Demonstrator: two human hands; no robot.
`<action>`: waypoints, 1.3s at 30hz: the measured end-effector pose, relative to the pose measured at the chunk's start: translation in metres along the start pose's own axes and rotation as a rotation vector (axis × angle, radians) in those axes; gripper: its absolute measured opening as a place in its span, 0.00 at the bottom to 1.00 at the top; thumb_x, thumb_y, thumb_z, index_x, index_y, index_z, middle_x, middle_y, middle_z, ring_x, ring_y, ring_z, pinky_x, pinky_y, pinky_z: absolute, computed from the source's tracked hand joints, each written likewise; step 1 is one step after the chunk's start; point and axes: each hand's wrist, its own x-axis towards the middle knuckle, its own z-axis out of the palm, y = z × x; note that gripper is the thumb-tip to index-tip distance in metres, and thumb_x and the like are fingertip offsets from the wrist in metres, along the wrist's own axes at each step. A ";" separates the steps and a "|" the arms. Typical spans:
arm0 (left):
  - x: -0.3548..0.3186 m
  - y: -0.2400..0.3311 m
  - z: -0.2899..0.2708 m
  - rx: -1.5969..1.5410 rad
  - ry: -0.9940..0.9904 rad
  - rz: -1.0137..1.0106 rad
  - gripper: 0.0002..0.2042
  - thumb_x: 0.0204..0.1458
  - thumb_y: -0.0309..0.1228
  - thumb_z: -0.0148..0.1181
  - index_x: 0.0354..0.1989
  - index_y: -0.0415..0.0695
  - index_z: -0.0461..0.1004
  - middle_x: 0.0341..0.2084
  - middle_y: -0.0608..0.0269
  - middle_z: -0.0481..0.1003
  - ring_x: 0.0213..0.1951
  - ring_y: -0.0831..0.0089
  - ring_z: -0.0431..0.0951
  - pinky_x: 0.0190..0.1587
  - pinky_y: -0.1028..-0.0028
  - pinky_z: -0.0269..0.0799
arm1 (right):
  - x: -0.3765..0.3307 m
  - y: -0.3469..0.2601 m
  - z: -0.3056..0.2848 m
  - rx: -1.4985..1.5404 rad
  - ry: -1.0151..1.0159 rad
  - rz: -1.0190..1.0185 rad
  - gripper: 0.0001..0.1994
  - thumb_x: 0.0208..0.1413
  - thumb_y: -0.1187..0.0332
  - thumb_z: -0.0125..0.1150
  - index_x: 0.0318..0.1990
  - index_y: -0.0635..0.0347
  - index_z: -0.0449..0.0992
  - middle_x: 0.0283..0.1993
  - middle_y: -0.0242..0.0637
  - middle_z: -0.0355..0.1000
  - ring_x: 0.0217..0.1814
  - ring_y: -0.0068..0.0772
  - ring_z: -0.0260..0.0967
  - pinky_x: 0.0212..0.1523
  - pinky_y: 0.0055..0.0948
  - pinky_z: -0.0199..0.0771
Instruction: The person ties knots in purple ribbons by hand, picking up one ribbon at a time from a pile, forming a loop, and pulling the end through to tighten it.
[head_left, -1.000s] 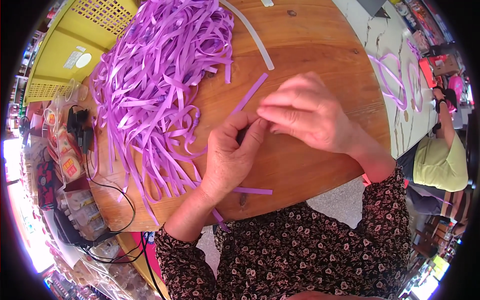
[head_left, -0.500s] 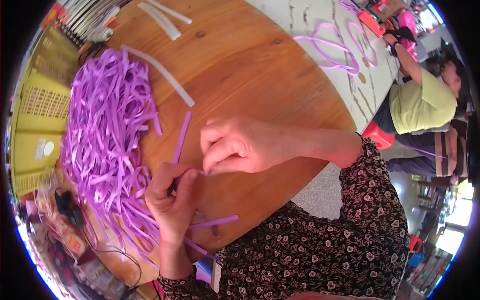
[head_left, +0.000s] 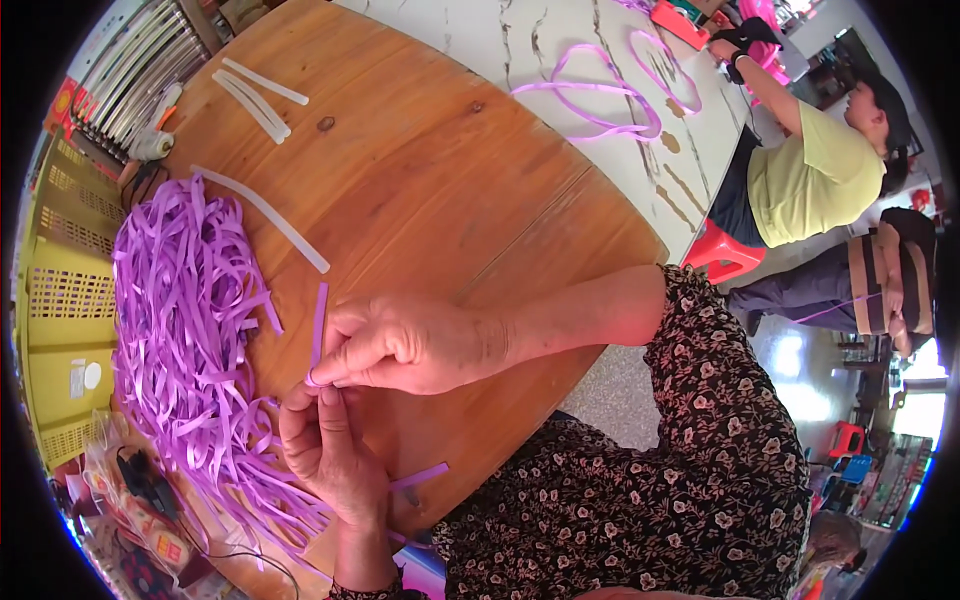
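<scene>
Between the fingertips of both hands, a narrow purple ribbon (head_left: 319,325) is pinched over the wooden table; its one end sticks up past my fingers and another purple end shows below my left wrist. My left hand (head_left: 335,450) holds it between thumb and forefinger, palm turned up. Touching it from above, my right hand (head_left: 405,345) has its fingers curled and pinched on the same ribbon. Close by on the left lies a big heap of purple ribbons (head_left: 190,330). A translucent whitish strip (head_left: 265,212) rests just beyond my hands.
More whitish strips (head_left: 250,105) lie at the far left of the wooden table (head_left: 430,200). A yellow plastic basket (head_left: 70,320) borders the heap. Purple loops (head_left: 600,90) sit on a marbled white table (head_left: 470,25). A person in a yellow shirt (head_left: 815,185) sits on a red stool (head_left: 722,255).
My right hand has come down and left to meet my left fingertips at the ribbon. The whole view has shifted, with the tables appearing farther left and lower.
</scene>
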 end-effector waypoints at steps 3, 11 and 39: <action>-0.003 -0.001 0.004 0.019 0.084 -0.010 0.05 0.57 0.22 0.51 0.41 0.40 0.71 0.35 0.68 0.73 0.36 0.84 0.71 0.40 0.85 0.69 | -0.001 0.001 0.000 -0.171 0.093 -0.183 0.11 0.47 0.75 0.64 0.40 0.56 0.80 0.34 0.31 0.72 0.35 0.33 0.69 0.35 0.29 0.70; 0.001 -0.008 -0.002 -0.011 0.018 0.139 0.05 0.54 0.17 0.54 0.38 0.37 0.73 0.33 0.68 0.72 0.35 0.81 0.70 0.41 0.83 0.65 | 0.004 0.000 0.004 -0.373 0.074 -0.308 0.11 0.44 0.77 0.64 0.38 0.59 0.76 0.29 0.33 0.68 0.33 0.33 0.67 0.32 0.32 0.69; 0.015 0.019 -0.021 -0.038 -0.146 -0.456 0.04 0.52 0.22 0.60 0.35 0.37 0.75 0.27 0.72 0.73 0.27 0.90 0.67 0.30 0.89 0.62 | 0.017 0.004 -0.021 -0.603 -0.153 -0.692 0.14 0.39 0.71 0.64 0.36 0.66 0.77 0.31 0.36 0.71 0.31 0.33 0.68 0.30 0.30 0.69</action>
